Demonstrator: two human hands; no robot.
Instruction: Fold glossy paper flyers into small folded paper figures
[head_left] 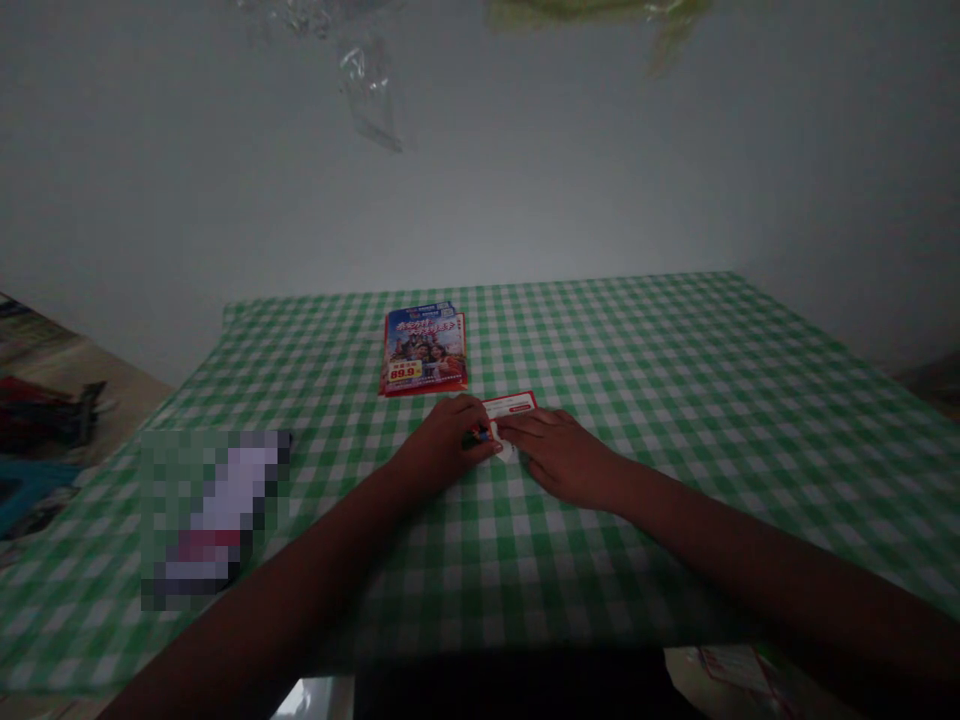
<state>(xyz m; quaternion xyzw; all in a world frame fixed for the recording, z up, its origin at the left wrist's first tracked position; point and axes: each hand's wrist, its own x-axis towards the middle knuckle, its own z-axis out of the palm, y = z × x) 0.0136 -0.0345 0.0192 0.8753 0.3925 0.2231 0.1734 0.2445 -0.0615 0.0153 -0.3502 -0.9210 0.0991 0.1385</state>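
Observation:
A sheet of paper with a red border and white printed face (pixel 511 404) lies on the table under both my hands. My left hand (pixel 442 440) is closed, its thumb and fingers pinching a bent-over part of this paper, where a dark coloured patch and a white edge show. My right hand (pixel 566 458) rests on the paper's right side, palm down, with fingers stretched out and their tips near the white edge. Much of the sheet is hidden by the hands.
A stack of colourful printed leaflets (pixel 424 352) lies beyond my left hand. To the left is a blurred-out long object (pixel 229 510) on the green checked tablecloth (pixel 675 380). Clear plastic (pixel 371 95) hangs on the wall behind.

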